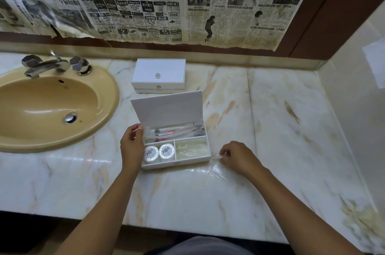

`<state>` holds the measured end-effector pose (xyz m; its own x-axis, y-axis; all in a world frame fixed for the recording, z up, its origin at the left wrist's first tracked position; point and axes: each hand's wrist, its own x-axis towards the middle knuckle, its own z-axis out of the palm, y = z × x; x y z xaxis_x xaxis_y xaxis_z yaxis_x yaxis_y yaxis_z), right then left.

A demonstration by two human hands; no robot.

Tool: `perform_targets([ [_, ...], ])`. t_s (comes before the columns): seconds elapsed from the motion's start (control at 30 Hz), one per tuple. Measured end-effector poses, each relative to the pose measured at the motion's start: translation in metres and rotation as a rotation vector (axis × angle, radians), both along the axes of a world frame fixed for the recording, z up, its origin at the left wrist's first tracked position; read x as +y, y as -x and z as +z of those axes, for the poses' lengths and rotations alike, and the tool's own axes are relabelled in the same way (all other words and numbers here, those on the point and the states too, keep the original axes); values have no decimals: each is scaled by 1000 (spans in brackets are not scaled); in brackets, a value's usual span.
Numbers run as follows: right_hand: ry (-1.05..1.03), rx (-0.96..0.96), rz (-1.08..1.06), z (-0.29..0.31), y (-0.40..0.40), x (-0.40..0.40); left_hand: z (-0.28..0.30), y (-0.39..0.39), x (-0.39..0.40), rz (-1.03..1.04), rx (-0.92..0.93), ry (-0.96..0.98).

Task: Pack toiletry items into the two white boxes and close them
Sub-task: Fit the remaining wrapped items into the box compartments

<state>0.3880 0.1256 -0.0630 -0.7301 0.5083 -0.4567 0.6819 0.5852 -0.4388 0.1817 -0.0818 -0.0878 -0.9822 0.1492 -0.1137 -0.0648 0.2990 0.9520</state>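
Note:
An open white box (177,163) lies on the marble counter with its lid (166,106) raised at the back. Its rear compartment holds wrapped toothbrush kits (175,129). The front left compartment holds two round wrapped soaps (159,152), and clear packets (191,148) lie in the front right one. My left hand (131,144) rests against the box's left side, fingers curled at its rear corner. My right hand (235,156) pinches a clear plastic packet (216,163) on the counter, just right of the box. Behind stands a second white box (158,75), closed, with a clear knob.
A tan sink (52,109) with a chrome tap (45,65) fills the left of the counter. Newspaper (166,0) covers the wall behind. A cream side wall (354,98) bounds the counter on the right. The counter's front edge (145,225) runs near my body.

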Motion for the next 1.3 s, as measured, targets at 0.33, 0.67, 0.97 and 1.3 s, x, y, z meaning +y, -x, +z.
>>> perform_targets([
  [0.33, 17, 63, -72, 0, 2, 0, 1, 0, 0, -5, -4, -6],
  [0.67, -80, 422, -97, 57, 28, -8, -1, 2, 0, -13, -7, -32],
  [0.97, -177, 376, 185, 60, 64, -49, -2, 2, 0, -12, -9, -48],
  [1.3, -140, 149, 281, 27, 71, -67, -1, 2, -1, -20, 1, -46],
])
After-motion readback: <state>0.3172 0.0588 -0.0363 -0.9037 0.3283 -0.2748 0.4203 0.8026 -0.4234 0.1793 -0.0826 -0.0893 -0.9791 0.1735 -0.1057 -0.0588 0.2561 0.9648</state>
